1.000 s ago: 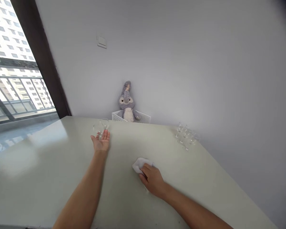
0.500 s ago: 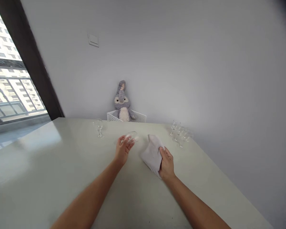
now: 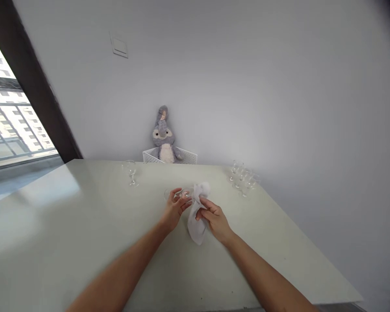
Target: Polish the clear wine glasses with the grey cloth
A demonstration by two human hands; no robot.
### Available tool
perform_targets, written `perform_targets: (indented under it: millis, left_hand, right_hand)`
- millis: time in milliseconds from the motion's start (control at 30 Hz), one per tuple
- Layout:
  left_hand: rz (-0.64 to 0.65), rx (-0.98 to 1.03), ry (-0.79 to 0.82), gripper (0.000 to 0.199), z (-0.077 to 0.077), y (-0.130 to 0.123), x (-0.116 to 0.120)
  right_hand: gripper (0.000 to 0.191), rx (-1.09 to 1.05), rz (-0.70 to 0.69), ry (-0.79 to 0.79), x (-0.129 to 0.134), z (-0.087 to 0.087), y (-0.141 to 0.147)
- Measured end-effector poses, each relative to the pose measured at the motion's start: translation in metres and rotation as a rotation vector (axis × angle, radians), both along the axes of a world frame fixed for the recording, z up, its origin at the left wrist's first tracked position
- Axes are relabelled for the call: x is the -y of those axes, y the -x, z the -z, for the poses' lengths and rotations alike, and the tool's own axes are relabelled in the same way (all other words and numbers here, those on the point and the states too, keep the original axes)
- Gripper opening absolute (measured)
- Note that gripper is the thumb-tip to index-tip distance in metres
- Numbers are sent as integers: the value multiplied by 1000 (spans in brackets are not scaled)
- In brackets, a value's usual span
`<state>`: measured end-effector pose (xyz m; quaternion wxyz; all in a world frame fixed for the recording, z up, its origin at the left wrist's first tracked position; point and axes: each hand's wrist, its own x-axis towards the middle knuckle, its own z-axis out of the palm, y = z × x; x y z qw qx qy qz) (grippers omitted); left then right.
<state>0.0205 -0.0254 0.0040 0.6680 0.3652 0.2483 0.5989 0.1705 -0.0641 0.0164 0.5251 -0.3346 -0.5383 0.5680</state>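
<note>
My left hand (image 3: 176, 209) is closed around a clear stemmed glass (image 3: 186, 192), which lies tilted on its side above the table with its base to the left and its bowl to the right. A white cloth (image 3: 197, 223) hangs from my right hand (image 3: 213, 216), whose fingers pinch it. The cloth's upper part touches the glass's rim and seems bunched at its mouth. Whether any cloth is inside the bowl I cannot tell.
Another stemmed glass (image 3: 132, 173) stands at the back left of the pale table (image 3: 94, 225). Several small stemmed glasses (image 3: 242, 177) are grouped at the back right. Behind the far edge, a grey plush toy (image 3: 164, 136) sits in a white basket (image 3: 190, 157) by the wall.
My right hand has moved left with the cloth, bringing it against the glass. My left hand has shifted slightly right and down, still holding the glass. The view has turned slightly.
</note>
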Motion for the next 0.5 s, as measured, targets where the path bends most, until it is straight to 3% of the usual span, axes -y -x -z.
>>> perform_targets:
  millis: [133, 267, 367, 500]
  left_hand:
    - [58, -65, -30, 37, -2, 0, 5]
    - [116, -190, -90, 48, -3, -4, 10]
    - [113, -227, -97, 48, -3, -6, 12]
    - [68, -326, -154, 45, -3, -5, 10]
  right_hand:
    - [50, 142, -60, -1, 1, -2, -2]
    - [48, 319, 50, -21, 3, -1, 2]
    - [46, 274, 52, 15, 4, 0, 5]
    - [46, 88, -133, 141, 3, 3, 4]
